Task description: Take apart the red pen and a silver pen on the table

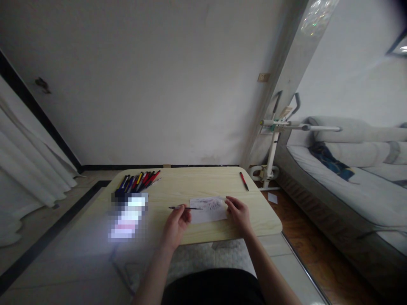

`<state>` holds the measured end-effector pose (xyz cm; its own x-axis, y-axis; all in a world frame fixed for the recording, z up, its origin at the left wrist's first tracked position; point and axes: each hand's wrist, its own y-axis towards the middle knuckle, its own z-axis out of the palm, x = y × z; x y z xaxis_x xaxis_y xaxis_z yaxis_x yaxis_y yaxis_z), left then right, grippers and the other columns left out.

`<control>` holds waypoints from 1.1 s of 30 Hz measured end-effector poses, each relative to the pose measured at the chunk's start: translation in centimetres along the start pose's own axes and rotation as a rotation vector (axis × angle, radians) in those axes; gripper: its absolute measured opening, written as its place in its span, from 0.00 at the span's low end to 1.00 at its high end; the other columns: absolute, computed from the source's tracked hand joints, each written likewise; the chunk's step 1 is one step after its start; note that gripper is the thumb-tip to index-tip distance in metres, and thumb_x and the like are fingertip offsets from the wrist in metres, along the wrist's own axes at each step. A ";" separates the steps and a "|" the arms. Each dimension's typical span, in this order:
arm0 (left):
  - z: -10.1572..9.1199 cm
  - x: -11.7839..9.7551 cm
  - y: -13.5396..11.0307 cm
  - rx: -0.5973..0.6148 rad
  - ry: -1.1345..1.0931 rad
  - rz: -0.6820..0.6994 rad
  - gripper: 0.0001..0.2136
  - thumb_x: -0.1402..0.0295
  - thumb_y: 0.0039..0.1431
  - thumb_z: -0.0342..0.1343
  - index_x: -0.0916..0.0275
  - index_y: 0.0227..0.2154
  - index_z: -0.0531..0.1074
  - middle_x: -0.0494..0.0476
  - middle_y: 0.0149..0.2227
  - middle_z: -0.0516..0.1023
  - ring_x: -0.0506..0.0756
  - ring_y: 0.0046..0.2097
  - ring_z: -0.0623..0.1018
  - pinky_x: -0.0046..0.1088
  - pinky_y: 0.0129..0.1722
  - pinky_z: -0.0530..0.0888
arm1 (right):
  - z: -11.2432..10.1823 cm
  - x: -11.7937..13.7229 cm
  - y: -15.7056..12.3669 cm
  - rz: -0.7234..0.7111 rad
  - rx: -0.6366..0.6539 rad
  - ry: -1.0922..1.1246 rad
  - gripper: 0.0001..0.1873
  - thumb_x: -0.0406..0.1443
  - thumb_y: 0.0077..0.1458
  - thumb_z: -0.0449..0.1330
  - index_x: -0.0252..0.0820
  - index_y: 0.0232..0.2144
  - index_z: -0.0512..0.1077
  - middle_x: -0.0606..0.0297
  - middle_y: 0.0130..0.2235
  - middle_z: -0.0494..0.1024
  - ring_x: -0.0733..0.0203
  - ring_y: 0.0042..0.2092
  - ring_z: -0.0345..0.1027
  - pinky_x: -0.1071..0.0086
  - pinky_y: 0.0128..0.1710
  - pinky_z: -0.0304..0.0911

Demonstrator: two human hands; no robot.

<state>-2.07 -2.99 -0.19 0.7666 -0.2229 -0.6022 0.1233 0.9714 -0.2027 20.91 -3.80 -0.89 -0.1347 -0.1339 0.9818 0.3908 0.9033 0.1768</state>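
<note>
My left hand pinches a slim dark pen between thumb and fingers. The pen lies nearly level across the left part of a white sheet of paper, which has dark handwriting or scribbles on its upper part. At the paper's right edge is my right hand, its thumb and forefinger drawn together near the upper right corner. Whether it grips the paper or some small thing cannot be made out. Both hands are over a light wooden table.
Several pens and markers are bunched at the table's back left, beside a bright blurred-out object. A red and black pen lies at the back right. Beyond the table stand white exercise equipment and a sofa.
</note>
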 end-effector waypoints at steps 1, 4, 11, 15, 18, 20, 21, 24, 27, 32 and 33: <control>0.0 0.0 0.0 -0.006 -0.005 0.003 0.09 0.72 0.42 0.63 0.67 0.29 0.71 0.53 0.25 0.74 0.48 0.26 0.73 0.22 0.24 0.70 | 0.2 0.1 -0.3 -0.001 -0.009 0.016 0.22 0.46 0.43 0.60 0.35 0.36 0.74 0.65 0.21 0.72 0.64 0.22 0.62 0.70 0.22 0.59; -0.1 0.1 0.0 -0.001 -0.007 0.012 0.09 0.72 0.43 0.62 0.66 0.29 0.71 0.53 0.25 0.74 0.48 0.26 0.73 0.21 0.25 0.70 | 1.3 0.4 -1.6 0.010 0.034 0.088 0.21 0.44 0.44 0.61 0.35 0.37 0.74 0.67 0.19 0.70 0.65 0.22 0.62 0.71 0.23 0.59; -0.1 0.1 -0.1 0.002 0.026 0.044 0.10 0.71 0.43 0.62 0.66 0.30 0.71 0.52 0.25 0.74 0.47 0.25 0.72 0.21 0.24 0.69 | 3.6 -0.1 -3.7 0.063 0.120 0.252 0.13 0.39 0.42 0.63 0.38 0.30 0.71 0.69 0.20 0.71 0.68 0.20 0.60 0.74 0.19 0.56; 0.0 0.3 -0.2 0.009 0.076 0.088 0.10 0.68 0.44 0.62 0.65 0.30 0.70 0.53 0.25 0.75 0.48 0.26 0.73 0.21 0.25 0.69 | 3.3 0.0 -3.9 0.097 0.139 0.296 0.13 0.41 0.43 0.62 0.38 0.31 0.71 0.66 0.24 0.73 0.69 0.19 0.59 0.74 0.18 0.56; 0.2 0.4 -0.3 0.007 0.123 0.106 0.10 0.67 0.44 0.62 0.65 0.29 0.69 0.53 0.24 0.75 0.48 0.26 0.73 0.22 0.25 0.68 | 3.0 0.2 -3.9 0.094 0.154 0.282 0.14 0.41 0.43 0.62 0.38 0.32 0.71 0.65 0.25 0.74 0.68 0.20 0.60 0.73 0.19 0.57; 0.3 0.4 -0.4 0.016 0.151 0.116 0.10 0.66 0.44 0.62 0.65 0.29 0.69 0.53 0.24 0.75 0.48 0.25 0.72 0.22 0.25 0.68 | 3.0 0.4 -4.0 0.092 0.156 0.269 0.14 0.41 0.43 0.62 0.38 0.32 0.71 0.64 0.25 0.74 0.69 0.20 0.60 0.73 0.19 0.57; 0.3 0.4 -0.4 0.019 0.161 0.119 0.10 0.66 0.44 0.61 0.65 0.28 0.69 0.53 0.24 0.74 0.48 0.25 0.72 0.22 0.25 0.67 | 3.0 0.4 -4.0 0.094 0.157 0.265 0.14 0.41 0.43 0.62 0.38 0.32 0.71 0.64 0.25 0.74 0.69 0.20 0.60 0.74 0.19 0.57; 0.4 0.4 -0.4 0.015 0.170 0.121 0.11 0.66 0.43 0.62 0.65 0.28 0.69 0.52 0.24 0.74 0.47 0.24 0.72 0.22 0.25 0.67 | 2.9 0.5 -4.0 0.101 0.169 0.254 0.15 0.41 0.43 0.62 0.38 0.32 0.71 0.64 0.25 0.74 0.68 0.20 0.60 0.73 0.19 0.57; 0.3 0.4 -0.4 0.013 0.159 0.117 0.11 0.66 0.43 0.62 0.65 0.28 0.68 0.51 0.24 0.74 0.48 0.24 0.72 0.22 0.24 0.67 | 2.9 0.4 -3.9 0.099 0.167 0.259 0.15 0.42 0.43 0.62 0.38 0.32 0.71 0.64 0.25 0.73 0.68 0.20 0.60 0.73 0.18 0.57; 0.3 0.4 -0.4 0.018 0.160 0.102 0.12 0.66 0.43 0.62 0.65 0.29 0.68 0.52 0.24 0.74 0.48 0.24 0.72 0.22 0.24 0.67 | 2.9 0.1 -3.8 0.108 0.175 0.285 0.14 0.41 0.43 0.62 0.38 0.32 0.71 0.65 0.25 0.73 0.69 0.20 0.59 0.74 0.18 0.55; 0.3 0.4 -0.5 0.016 0.161 0.097 0.12 0.66 0.43 0.62 0.65 0.29 0.68 0.52 0.24 0.74 0.48 0.24 0.72 0.23 0.25 0.67 | 2.8 0.1 -3.8 0.107 0.175 0.284 0.14 0.41 0.43 0.62 0.38 0.32 0.71 0.66 0.24 0.73 0.69 0.20 0.59 0.75 0.18 0.55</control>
<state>-1.66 -3.49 -0.07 0.6644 -0.1367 -0.7348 0.0642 0.9899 -0.1262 16.83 -6.09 -1.67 0.1675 -0.1203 0.9785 0.2241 0.9712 0.0810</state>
